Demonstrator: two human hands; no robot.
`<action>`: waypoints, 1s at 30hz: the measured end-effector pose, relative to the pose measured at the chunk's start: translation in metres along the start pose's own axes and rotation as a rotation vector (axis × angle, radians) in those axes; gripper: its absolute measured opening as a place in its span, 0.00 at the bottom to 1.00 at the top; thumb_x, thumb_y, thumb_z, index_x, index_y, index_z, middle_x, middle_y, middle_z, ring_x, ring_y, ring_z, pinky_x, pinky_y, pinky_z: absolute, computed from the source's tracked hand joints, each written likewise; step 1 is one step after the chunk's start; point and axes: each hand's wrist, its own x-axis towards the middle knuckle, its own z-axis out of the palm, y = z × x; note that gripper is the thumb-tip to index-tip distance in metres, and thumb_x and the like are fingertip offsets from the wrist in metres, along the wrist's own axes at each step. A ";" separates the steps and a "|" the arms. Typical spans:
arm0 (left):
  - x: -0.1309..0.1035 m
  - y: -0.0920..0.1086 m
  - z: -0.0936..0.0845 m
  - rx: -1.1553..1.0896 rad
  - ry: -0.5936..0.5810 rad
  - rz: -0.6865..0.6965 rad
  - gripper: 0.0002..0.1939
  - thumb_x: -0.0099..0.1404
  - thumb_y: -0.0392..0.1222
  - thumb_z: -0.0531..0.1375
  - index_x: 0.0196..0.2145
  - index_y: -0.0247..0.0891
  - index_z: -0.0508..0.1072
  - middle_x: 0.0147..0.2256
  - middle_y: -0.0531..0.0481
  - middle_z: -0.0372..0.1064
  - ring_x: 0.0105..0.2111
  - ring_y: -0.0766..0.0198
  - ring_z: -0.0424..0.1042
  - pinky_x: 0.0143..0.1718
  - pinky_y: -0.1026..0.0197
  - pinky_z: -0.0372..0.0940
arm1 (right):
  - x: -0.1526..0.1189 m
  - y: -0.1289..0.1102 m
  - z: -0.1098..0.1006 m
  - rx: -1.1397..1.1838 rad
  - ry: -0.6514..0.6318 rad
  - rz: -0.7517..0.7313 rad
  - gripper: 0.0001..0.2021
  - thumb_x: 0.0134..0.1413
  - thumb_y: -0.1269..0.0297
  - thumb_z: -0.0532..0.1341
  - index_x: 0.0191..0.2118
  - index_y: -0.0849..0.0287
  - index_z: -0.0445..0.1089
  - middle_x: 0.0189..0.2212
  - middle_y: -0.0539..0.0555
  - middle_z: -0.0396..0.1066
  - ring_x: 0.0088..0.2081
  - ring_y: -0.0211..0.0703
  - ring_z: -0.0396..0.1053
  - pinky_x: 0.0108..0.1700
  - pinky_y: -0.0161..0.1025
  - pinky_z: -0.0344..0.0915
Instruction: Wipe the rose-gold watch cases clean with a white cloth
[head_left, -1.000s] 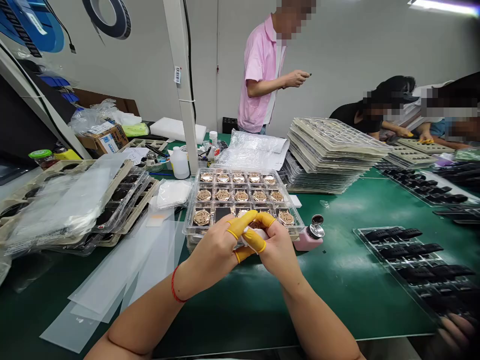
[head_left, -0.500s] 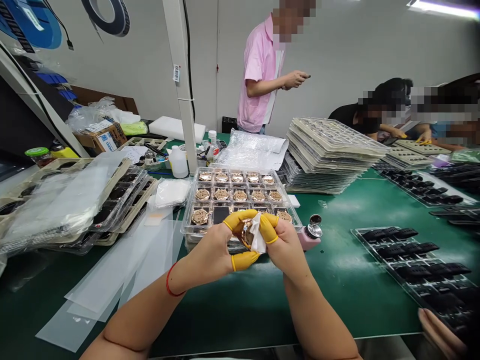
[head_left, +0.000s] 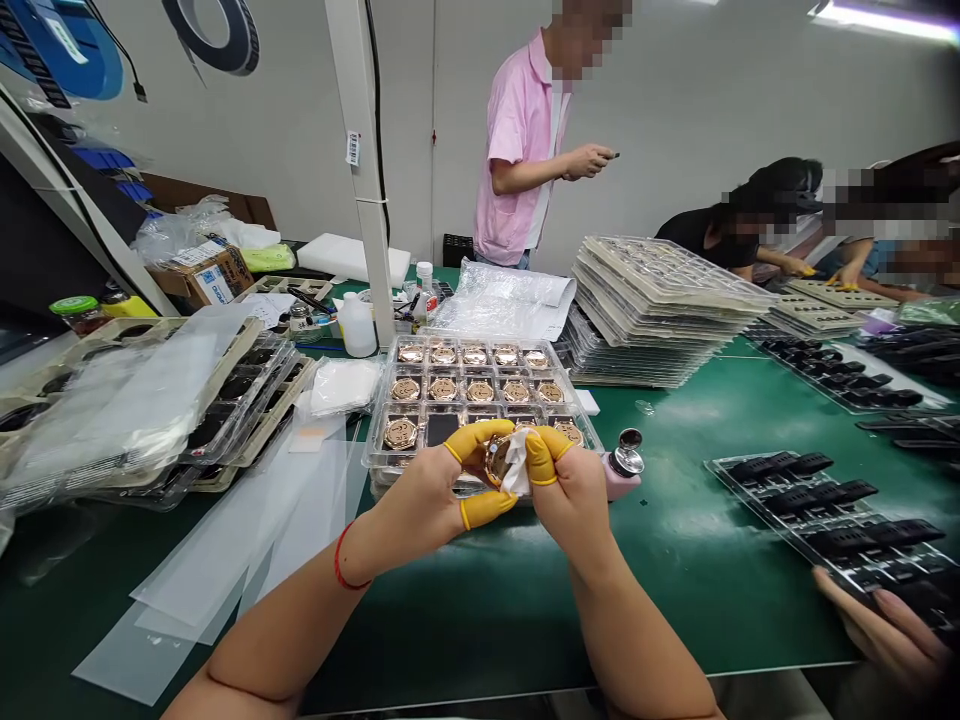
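A gold watch case [head_left: 496, 459] is gripped by my left hand [head_left: 435, 490], whose fingertips wear yellow finger covers and curl round its rim. My right hand [head_left: 574, 490], with the same yellow covers, pinches a white cloth [head_left: 515, 462] against the right side of the case. Both hands are over the front edge of a clear tray [head_left: 381, 425] that holds rows of gold watch cases. One compartment in the front visible row shows a dark bottom [head_left: 441, 430]. Part of the tray's front is hidden by my hands.
Stacked trays [head_left: 652, 310] rise behind right; film-covered trays [head_left: 150, 400] lie left. A pink pump bottle [head_left: 621, 475] is beside my right hand. Another person's hand [head_left: 877, 620] touches a tray of black straps [head_left: 817, 510]. A person in pink [head_left: 517, 140] stands behind the table.
My right fingers and the cloth have shifted slightly on the watch case. At the right edge, the other person's hand has moved up and left, along with the strap tray's near end.
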 end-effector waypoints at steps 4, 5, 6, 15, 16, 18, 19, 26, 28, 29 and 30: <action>0.002 -0.006 0.008 -0.178 0.053 -0.082 0.28 0.64 0.41 0.64 0.59 0.46 0.61 0.50 0.49 0.70 0.45 0.66 0.71 0.49 0.65 0.67 | -0.002 0.001 0.001 -0.246 0.136 -0.020 0.18 0.65 0.59 0.51 0.25 0.58 0.64 0.17 0.50 0.64 0.20 0.36 0.60 0.25 0.35 0.53; 0.003 -0.006 0.009 -0.256 0.049 -0.128 0.28 0.64 0.42 0.64 0.59 0.45 0.61 0.49 0.48 0.70 0.45 0.65 0.72 0.49 0.64 0.67 | -0.002 0.002 0.001 -0.273 0.149 -0.010 0.18 0.65 0.58 0.51 0.24 0.58 0.64 0.17 0.50 0.64 0.20 0.36 0.59 0.24 0.35 0.52; 0.005 -0.006 0.010 -0.333 0.047 -0.174 0.28 0.64 0.44 0.63 0.59 0.44 0.61 0.47 0.47 0.70 0.43 0.65 0.72 0.48 0.63 0.68 | -0.002 0.003 0.000 -0.291 0.163 -0.007 0.18 0.64 0.58 0.52 0.24 0.58 0.64 0.16 0.50 0.63 0.19 0.36 0.59 0.24 0.36 0.52; 0.013 -0.005 0.003 -0.524 0.033 -0.290 0.15 0.60 0.49 0.66 0.39 0.34 0.76 0.31 0.48 0.73 0.29 0.65 0.73 0.36 0.63 0.72 | 0.004 -0.003 -0.011 0.638 0.074 0.340 0.13 0.56 0.56 0.61 0.25 0.57 0.66 0.18 0.46 0.60 0.18 0.32 0.54 0.21 0.32 0.56; 0.012 -0.005 0.002 -0.556 0.039 -0.291 0.14 0.59 0.47 0.66 0.39 0.35 0.76 0.32 0.49 0.73 0.29 0.66 0.74 0.35 0.64 0.72 | 0.006 -0.004 -0.013 0.770 0.098 0.398 0.13 0.53 0.57 0.64 0.25 0.57 0.65 0.17 0.44 0.57 0.17 0.30 0.51 0.19 0.31 0.54; 0.011 -0.004 0.000 -0.589 0.065 -0.288 0.12 0.60 0.46 0.66 0.38 0.36 0.76 0.33 0.49 0.74 0.30 0.66 0.75 0.36 0.65 0.72 | 0.009 -0.006 -0.018 0.907 0.104 0.476 0.12 0.48 0.57 0.68 0.26 0.56 0.66 0.17 0.43 0.56 0.16 0.29 0.48 0.16 0.29 0.50; 0.010 -0.004 0.000 -0.591 0.073 -0.286 0.11 0.61 0.46 0.66 0.37 0.35 0.76 0.33 0.48 0.74 0.30 0.66 0.75 0.35 0.66 0.71 | 0.009 -0.006 -0.021 0.922 0.079 0.486 0.10 0.48 0.57 0.68 0.28 0.55 0.68 0.18 0.44 0.57 0.16 0.30 0.49 0.15 0.29 0.50; 0.010 0.000 0.002 -0.432 0.128 -0.186 0.16 0.62 0.51 0.64 0.40 0.36 0.76 0.36 0.46 0.74 0.34 0.64 0.73 0.39 0.63 0.71 | -0.006 -0.006 -0.016 0.535 -0.017 0.161 0.10 0.49 0.58 0.68 0.40 0.49 0.76 0.35 0.52 0.70 0.35 0.41 0.67 0.37 0.39 0.68; 0.009 0.000 0.005 -0.320 0.167 -0.142 0.16 0.64 0.50 0.62 0.43 0.37 0.76 0.39 0.46 0.74 0.36 0.64 0.72 0.41 0.63 0.69 | -0.005 -0.006 -0.014 0.423 -0.029 0.150 0.11 0.51 0.58 0.68 0.41 0.49 0.76 0.35 0.52 0.71 0.34 0.42 0.67 0.38 0.40 0.68; 0.008 0.000 0.006 -0.283 0.177 -0.130 0.15 0.65 0.50 0.62 0.44 0.37 0.76 0.39 0.46 0.74 0.37 0.64 0.71 0.41 0.63 0.69 | -0.004 -0.006 -0.013 0.394 -0.030 0.125 0.09 0.52 0.57 0.67 0.40 0.50 0.77 0.34 0.53 0.71 0.35 0.42 0.67 0.39 0.41 0.67; 0.007 0.000 0.007 -0.269 0.181 -0.125 0.15 0.65 0.50 0.61 0.44 0.38 0.76 0.39 0.46 0.73 0.37 0.64 0.71 0.41 0.64 0.69 | -0.002 -0.006 -0.014 0.384 -0.028 0.091 0.07 0.53 0.57 0.66 0.37 0.50 0.77 0.32 0.52 0.72 0.35 0.43 0.68 0.40 0.41 0.67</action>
